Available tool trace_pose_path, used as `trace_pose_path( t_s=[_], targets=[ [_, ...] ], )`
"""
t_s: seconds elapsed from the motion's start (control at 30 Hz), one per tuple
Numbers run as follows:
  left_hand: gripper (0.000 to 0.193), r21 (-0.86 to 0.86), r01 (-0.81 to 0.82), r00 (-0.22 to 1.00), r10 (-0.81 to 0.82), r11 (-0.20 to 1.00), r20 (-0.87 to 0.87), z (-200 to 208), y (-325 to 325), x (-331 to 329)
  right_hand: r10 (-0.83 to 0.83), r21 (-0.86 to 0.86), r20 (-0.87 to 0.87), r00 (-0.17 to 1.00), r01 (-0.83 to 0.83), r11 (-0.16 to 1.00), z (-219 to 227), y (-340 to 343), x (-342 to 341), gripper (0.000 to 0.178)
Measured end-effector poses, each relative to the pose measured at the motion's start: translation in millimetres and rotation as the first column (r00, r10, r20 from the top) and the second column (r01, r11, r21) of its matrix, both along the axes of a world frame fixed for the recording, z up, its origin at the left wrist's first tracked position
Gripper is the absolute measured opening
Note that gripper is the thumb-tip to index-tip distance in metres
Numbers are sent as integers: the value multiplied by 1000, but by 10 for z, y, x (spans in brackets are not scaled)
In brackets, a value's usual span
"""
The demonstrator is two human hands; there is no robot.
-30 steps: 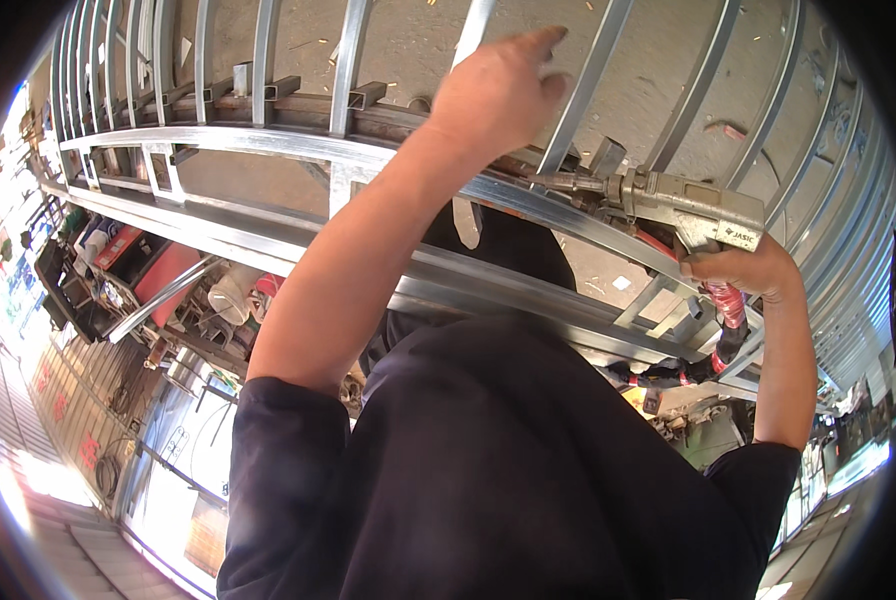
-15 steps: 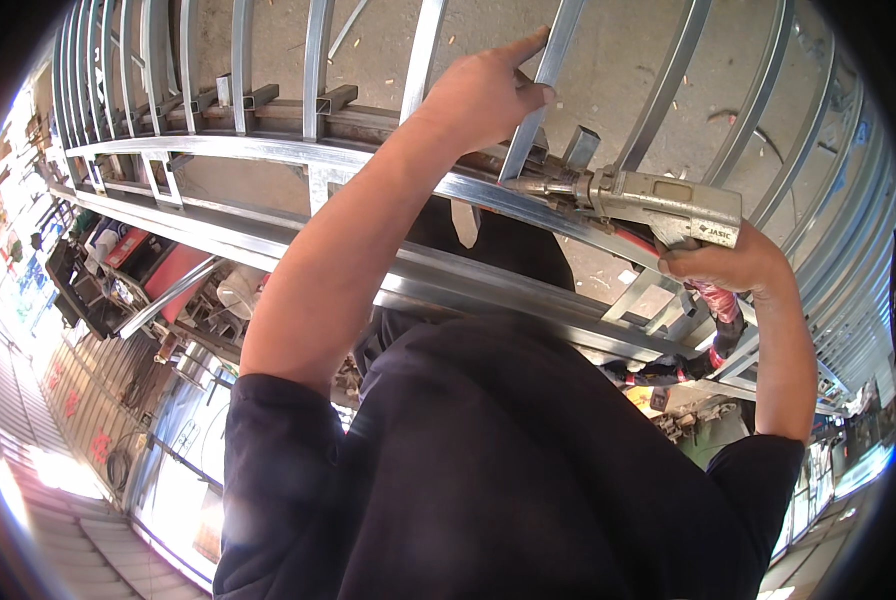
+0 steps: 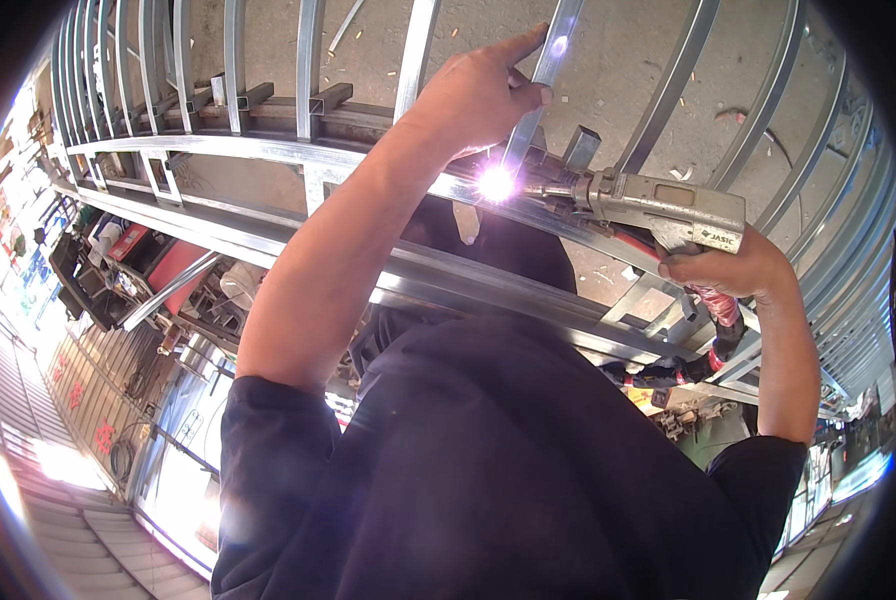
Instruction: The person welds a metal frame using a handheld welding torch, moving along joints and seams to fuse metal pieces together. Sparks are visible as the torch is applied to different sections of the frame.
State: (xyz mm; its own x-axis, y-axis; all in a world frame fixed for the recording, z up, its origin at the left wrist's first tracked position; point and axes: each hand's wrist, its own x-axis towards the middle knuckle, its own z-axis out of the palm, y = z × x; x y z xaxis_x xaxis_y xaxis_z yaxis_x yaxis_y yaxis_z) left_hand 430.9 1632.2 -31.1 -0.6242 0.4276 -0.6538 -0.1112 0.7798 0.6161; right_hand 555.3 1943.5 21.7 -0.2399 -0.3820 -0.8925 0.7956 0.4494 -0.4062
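So on the left there's a red machine (image 3: 173, 285) sitting beyond the frame, same as before. Next along, the left hand (image 3: 478, 100) is where it was half a second ago, index finger stretched out and thumb spread, both right at the upright metal bar (image 3: 550, 70); it isn't wrapped around it, and I can't tell how hard it presses. Big change is just below that: a bright arc (image 3: 496, 183) now glows where the bar's foot meets the long rail (image 3: 593, 238), and it wasn't there half a second back, so I'd say lining up has turned into actual welding. To the right, the welding torch (image 3: 668, 207) points its nozzle left at that glow, with the right hand (image 3: 723, 268) closed round its grip, above the red-wrapped cable (image 3: 718, 305)
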Motion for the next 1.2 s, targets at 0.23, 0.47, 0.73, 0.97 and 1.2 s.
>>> trace_pose_path(
  t_s=[0.23, 0.47, 0.73, 0.97, 1.2],
  targets=[
    [74, -23, -13, 1000, 14, 1000, 19, 11, 33, -9, -40, -25, 9, 999, 40, 999, -17, 13, 23, 47],
    [75, -38, -13, 1000, 14, 999, 16, 107, 58, -36, -49, -29, -12, 999, 48, 998, -38, 66, 79, 33],
    [69, -8, -2, 999, 1, 1000, -47, 143, 72, -33, -81, -5, 42, 996, 81, 997, -9, 83, 98, 33],
    [58, -7, 319, 814, -278, 948, -511, -130, -155, 99, -88, 7, 41, 995, 88, 996, 51, 111, 134, 38],
    [39, 302, -328, 782, 437, 895, -445, 342, -747, 537, -153, 65, 45, 987, 150, 987, 197, 72, 203, 57]
  ],
)
